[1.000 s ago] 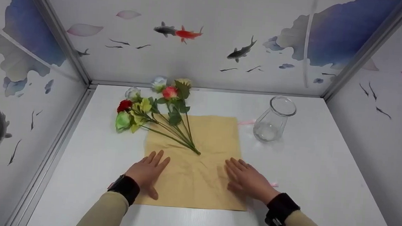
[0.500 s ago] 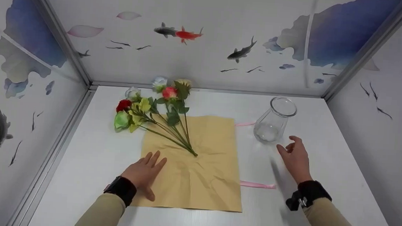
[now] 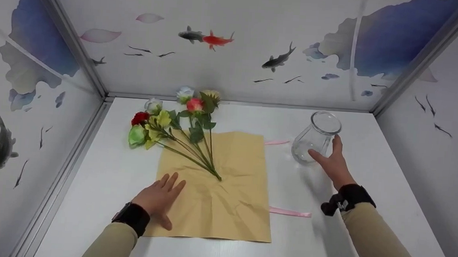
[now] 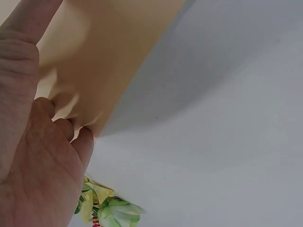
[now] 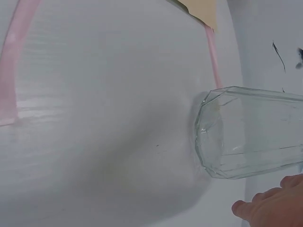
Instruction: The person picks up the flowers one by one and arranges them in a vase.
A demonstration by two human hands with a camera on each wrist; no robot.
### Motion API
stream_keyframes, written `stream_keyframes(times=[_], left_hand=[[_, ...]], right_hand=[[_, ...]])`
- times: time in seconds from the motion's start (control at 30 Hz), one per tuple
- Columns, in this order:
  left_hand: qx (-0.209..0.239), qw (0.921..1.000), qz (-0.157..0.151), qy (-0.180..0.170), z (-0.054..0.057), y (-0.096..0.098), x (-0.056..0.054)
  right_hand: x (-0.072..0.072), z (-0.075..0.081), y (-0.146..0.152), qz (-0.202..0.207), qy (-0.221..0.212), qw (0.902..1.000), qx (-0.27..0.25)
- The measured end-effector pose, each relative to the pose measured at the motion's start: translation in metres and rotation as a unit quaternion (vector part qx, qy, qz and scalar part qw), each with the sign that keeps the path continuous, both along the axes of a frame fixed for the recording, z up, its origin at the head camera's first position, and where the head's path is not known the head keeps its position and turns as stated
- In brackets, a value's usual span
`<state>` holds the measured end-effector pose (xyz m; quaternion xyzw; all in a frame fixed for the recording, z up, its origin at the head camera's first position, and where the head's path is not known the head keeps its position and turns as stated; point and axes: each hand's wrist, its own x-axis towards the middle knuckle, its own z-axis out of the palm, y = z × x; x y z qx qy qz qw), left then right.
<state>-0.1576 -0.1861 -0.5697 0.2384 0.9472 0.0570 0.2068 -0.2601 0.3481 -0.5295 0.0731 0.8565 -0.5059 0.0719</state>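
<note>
While the left grip (image 3: 156, 198) is resting, fingers apart, on the brown paper (image 3: 233, 192), the right grip (image 3: 333, 164) is sitting nearer the glass vase (image 3: 316, 138): thumb and fingers apart at its near right side, contact unclear. Vase is standing on the tabletop (image 3: 384, 185), just beyond that grip, long axis upright, looking clear, faceted, round-rimmed.

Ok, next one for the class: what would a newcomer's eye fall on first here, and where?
Probably the bunch of colourful flowers, its stems lying on the brown paper and its blooms beyond the paper's upper left edges. Next, the clear glass vase to the right of the paper, with the right hand spread close beside it.
</note>
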Motion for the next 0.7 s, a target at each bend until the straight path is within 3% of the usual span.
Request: stream_keyframes(times=[0.17, 0.27, 0.7], left_hand=[[-0.003, 1.0, 0.008, 0.001, -0.002, -0.004, 0.002], [-0.007, 0.9999, 0.005, 0.005, -0.003, -0.005, 0.002], [0.001, 0.9999, 0.007, 0.009, -0.001, -0.005, 0.004]], right_hand=[[-0.012, 0.001, -0.002, -0.011, 0.002, 0.9988, -0.049], [-0.016, 0.0, -0.001, -0.019, -0.006, 0.9985, -0.051], [-0.026, -0.003, -0.01, -0.031, 0.023, 0.9984, 0.042]])
